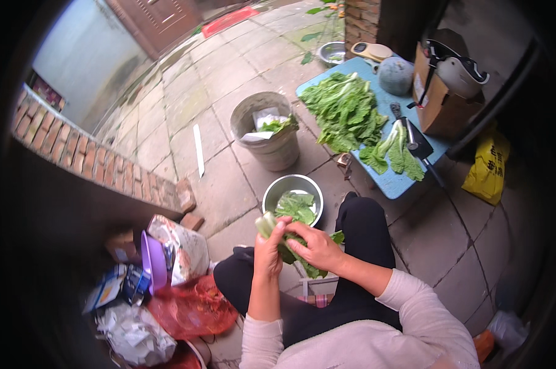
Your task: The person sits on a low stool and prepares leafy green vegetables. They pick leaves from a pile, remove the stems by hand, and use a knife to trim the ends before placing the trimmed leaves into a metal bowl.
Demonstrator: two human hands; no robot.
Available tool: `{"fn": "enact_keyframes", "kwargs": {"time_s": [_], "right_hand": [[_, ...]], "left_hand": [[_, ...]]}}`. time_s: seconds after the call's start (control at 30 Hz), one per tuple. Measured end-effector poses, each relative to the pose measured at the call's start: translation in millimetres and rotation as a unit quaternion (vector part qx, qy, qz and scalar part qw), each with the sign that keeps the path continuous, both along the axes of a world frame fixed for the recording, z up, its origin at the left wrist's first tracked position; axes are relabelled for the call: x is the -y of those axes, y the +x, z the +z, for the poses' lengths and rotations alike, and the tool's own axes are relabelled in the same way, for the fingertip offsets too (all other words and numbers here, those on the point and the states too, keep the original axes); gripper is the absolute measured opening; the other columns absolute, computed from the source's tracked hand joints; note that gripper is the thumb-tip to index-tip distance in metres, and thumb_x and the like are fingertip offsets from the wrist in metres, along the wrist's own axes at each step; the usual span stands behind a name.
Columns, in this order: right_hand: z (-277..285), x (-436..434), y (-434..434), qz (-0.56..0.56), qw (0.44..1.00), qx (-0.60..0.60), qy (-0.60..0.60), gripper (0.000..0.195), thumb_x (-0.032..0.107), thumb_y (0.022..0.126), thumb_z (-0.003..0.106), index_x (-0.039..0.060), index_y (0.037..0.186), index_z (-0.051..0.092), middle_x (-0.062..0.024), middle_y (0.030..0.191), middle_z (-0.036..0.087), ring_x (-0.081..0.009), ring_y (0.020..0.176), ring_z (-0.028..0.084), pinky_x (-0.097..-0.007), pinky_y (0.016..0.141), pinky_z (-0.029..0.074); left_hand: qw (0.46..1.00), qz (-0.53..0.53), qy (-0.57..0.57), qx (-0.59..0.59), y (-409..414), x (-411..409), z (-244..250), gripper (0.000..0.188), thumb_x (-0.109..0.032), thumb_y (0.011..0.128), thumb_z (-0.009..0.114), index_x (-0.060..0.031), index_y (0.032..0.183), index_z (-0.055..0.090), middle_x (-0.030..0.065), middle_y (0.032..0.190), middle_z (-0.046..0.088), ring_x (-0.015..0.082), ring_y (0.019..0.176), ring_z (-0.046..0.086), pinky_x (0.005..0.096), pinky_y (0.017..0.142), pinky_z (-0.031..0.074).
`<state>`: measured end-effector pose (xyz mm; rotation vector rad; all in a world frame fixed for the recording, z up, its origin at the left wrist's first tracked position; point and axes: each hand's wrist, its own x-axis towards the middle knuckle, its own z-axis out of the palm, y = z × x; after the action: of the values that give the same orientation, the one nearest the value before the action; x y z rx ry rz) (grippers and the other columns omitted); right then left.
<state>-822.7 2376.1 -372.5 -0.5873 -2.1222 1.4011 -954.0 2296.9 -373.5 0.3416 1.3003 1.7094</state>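
Observation:
My left hand (pixel 269 249) is closed around pale stalks of leafy greens (pixel 265 224), cut ends upward, over my lap. Green leaves (pixel 311 270) hang below both hands. The fingers of my right hand (pixel 315 246) are on the leaves just beside the left hand; how firmly they pinch is partly hidden. Just beyond the hands, a steel basin (pixel 320 203) on the paving holds torn green leaves (pixel 296 206). Farther out stands a grey plastic bucket (pixel 278 154) with leaves and white paper in it. A heap of leafy greens (pixel 344 108) lies on a blue low table (pixel 391 187).
The table also bears a grey-green gourd (pixel 395 76), a kitchen scale (pixel 372 51) and a cardboard box (pixel 432 104) with a helmet. A purple basin (pixel 153 263), a red mesh bag (pixel 192 306) and crumpled paper (pixel 135 334) lie at the left. A yellow bag (pixel 487 168) is right of the table.

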Motion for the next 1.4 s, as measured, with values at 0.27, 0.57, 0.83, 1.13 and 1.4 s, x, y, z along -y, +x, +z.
{"fn": "enact_keyframes", "kwargs": {"time_s": [0.27,0.57,0.83,1.13,1.4], "right_hand": [[-9.7,-180.8,20.1,-0.170,0.978,0.037,-0.110,0.023,0.020,0.093,0.059,0.0051,0.110,0.062,-0.0091,0.097,0.067,-0.0163,0.089,0.065,-0.0320,0.079,0.051],[-24.3,-433.2,5.6,-0.357,0.913,0.178,0.082,0.031,0.031,0.089,0.056,0.0121,0.114,0.061,-0.0128,0.105,0.069,-0.0332,0.097,0.065,-0.0426,0.086,0.050],[-39.5,-498.4,-43.4,-0.345,0.865,0.291,0.222,0.022,0.020,0.083,0.068,0.0199,0.105,0.062,-0.0045,0.111,0.056,-0.0275,0.111,0.054,-0.0439,0.086,0.049],[-7.8,-514.3,-13.2,-0.149,0.983,-0.097,-0.051,0.019,0.022,0.096,0.062,0.0081,0.109,0.059,0.0024,0.090,0.061,-0.0044,0.075,0.054,-0.0199,0.064,0.045],[-27.8,-561.0,-3.2,-0.229,0.956,0.168,-0.077,0.019,0.017,0.093,0.055,0.0062,0.104,0.066,0.0011,0.072,0.054,-0.0079,0.063,0.049,-0.0259,0.059,0.046]], "left_hand": [[0.995,0.051,-0.004,0.086,-23.6,44.3,-42.2,0.018,-0.017,0.089,0.065,-0.0075,0.097,0.053,0.0045,0.075,0.051,0.0212,0.071,0.053,0.0397,0.076,0.049],[0.987,0.019,0.121,0.108,-46.8,135.8,-60.1,0.018,-0.012,0.087,0.065,-0.0106,0.090,0.047,0.0015,0.070,0.046,0.0180,0.078,0.051,0.0454,0.096,0.043],[0.976,0.018,0.132,0.174,-62.7,110.6,-58.8,0.028,-0.017,0.081,0.073,-0.0177,0.083,0.045,-0.0017,0.072,0.048,0.0195,0.085,0.047,0.0464,0.100,0.035],[0.967,-0.004,0.106,0.233,-70.7,106.8,-58.8,0.031,-0.018,0.077,0.079,-0.0172,0.089,0.050,-0.0025,0.070,0.049,0.0188,0.080,0.047,0.0495,0.101,0.035],[0.969,-0.019,0.099,0.227,-72.8,98.8,-56.7,0.030,-0.019,0.078,0.078,-0.0165,0.092,0.052,-0.0024,0.071,0.050,0.0187,0.080,0.049,0.0512,0.100,0.037]]}}
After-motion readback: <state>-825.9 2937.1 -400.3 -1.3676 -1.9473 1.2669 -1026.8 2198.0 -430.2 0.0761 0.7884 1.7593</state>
